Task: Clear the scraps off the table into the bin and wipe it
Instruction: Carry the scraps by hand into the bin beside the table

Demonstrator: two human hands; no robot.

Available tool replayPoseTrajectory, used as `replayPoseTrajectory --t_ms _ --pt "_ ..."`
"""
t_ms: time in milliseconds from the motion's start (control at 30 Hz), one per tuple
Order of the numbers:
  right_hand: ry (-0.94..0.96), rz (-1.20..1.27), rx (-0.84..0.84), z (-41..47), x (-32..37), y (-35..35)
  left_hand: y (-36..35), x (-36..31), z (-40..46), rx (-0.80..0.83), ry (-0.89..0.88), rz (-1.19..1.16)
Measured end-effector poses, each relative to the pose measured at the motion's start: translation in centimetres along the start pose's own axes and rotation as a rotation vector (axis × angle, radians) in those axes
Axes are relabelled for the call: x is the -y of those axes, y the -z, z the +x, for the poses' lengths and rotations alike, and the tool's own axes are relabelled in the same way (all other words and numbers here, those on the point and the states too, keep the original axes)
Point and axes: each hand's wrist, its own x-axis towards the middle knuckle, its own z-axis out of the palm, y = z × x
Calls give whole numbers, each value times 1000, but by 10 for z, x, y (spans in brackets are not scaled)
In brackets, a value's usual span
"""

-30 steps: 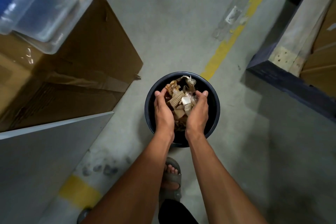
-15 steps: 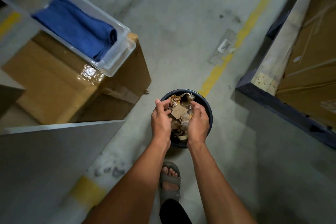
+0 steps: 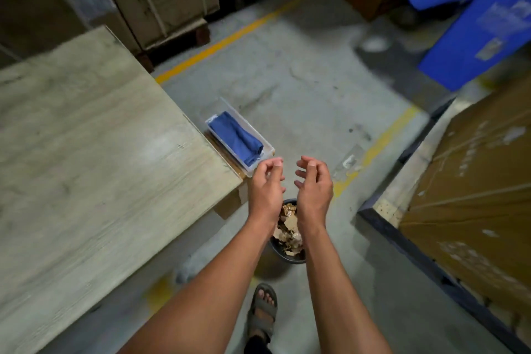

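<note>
both the left hand [image 3: 265,185] and right hand [image 3: 314,184] hung empty, fingers loosely curled, with the scraps [image 3: 288,228] in the bin [image 3: 287,257] beneath them and the soft, light blue cloth [image 3: 237,138], probably easiest pinched at its fold, just beyond the left fingertips.
</note>
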Motion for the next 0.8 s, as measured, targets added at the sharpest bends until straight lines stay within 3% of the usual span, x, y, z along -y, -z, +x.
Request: replayPoseTrajectory --t_ms 167,367,500,667,800 --pt "122 -70 122 -69 72 -37 61 -87 -39 -106 -101 -19" --pt "238 -131 358 -165 98 -118 193 -132 -65 -336 -210 119" --pt "328 -225 559 -234 85 -176 298 -123 -87 -515 -239 311" --pt "463 -322 757 -302 42 -244 412 -76 -119 -783 -155 717" --pt "551 -458 840 -334 -4 -277 475 -26 -138 -799 -23 1007"
